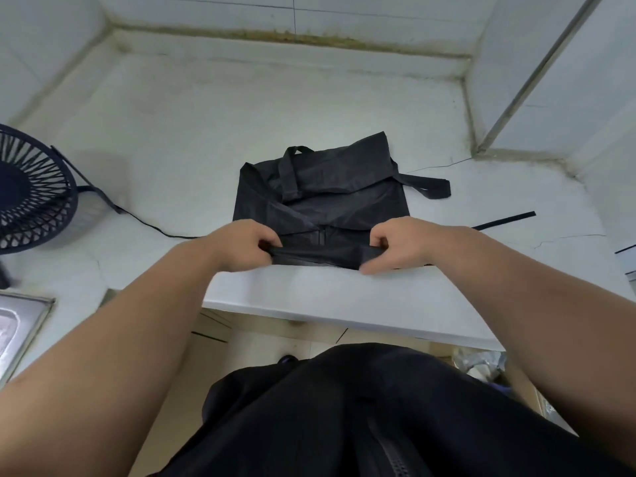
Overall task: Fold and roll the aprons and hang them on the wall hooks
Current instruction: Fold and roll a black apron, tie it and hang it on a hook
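A black apron (327,191) lies folded into a rough square on the white counter (192,139). Its near edge is turned into a narrow roll (320,254). My left hand (241,244) pinches the left end of that roll, fingers curled over the cloth. My right hand (402,244) grips the right end the same way. One strap loop (428,187) trails off the apron's right side, and another strap end (502,220) pokes out past my right wrist. No wall hooks are in view.
A dark table fan (31,197) stands at the left, its cord (151,225) running across the counter toward my left hand. A steel sink corner (20,325) sits at the lower left. Tiled walls close the back and the right side.
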